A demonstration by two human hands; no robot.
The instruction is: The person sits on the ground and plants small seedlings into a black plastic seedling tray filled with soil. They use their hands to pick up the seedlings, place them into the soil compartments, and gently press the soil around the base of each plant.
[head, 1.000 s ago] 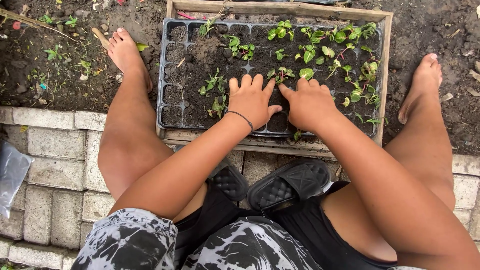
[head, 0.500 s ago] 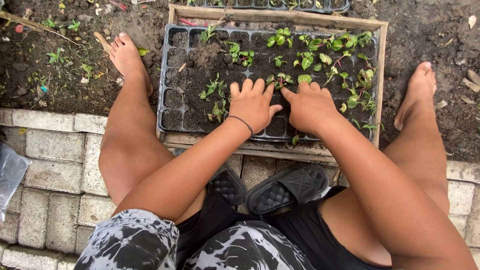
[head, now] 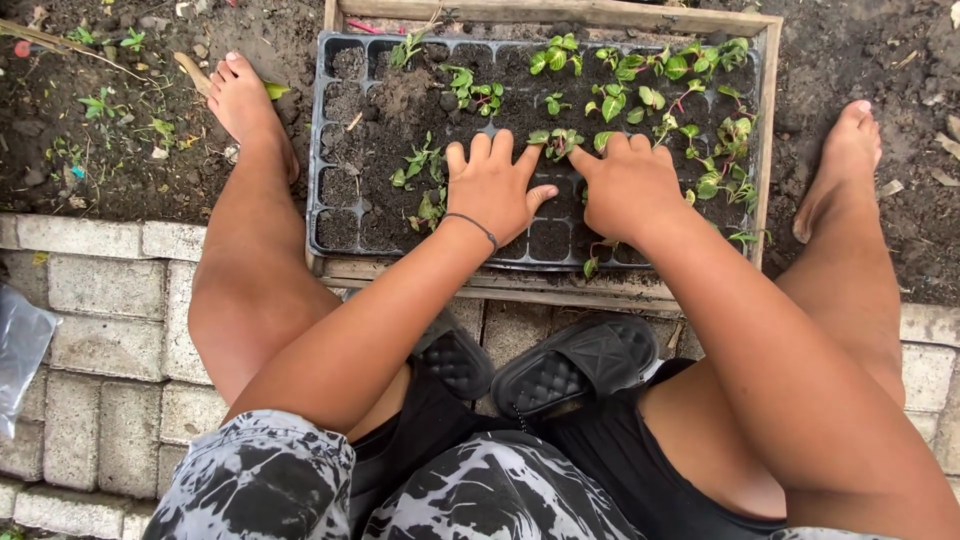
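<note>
A black seedling tray filled with dark soil sits inside a wooden frame. Small green seedlings fill its right half and dot the middle. My left hand lies flat on the soil near the tray's centre, fingers spread, a thin dark band on the wrist. Beside it, my right hand presses down on the soil with fingers curled around one seedling that stands between the two hands. Neither hand holds anything I can make out.
My bare feet rest on dark earth left and right of the frame. Two black slippers lie on the grey brick paving under my knees. A clear plastic bag lies at the left edge.
Both hands have shifted slightly up the tray toward the seedling between them. The view has drifted a little, so the frame sits higher in the picture.
</note>
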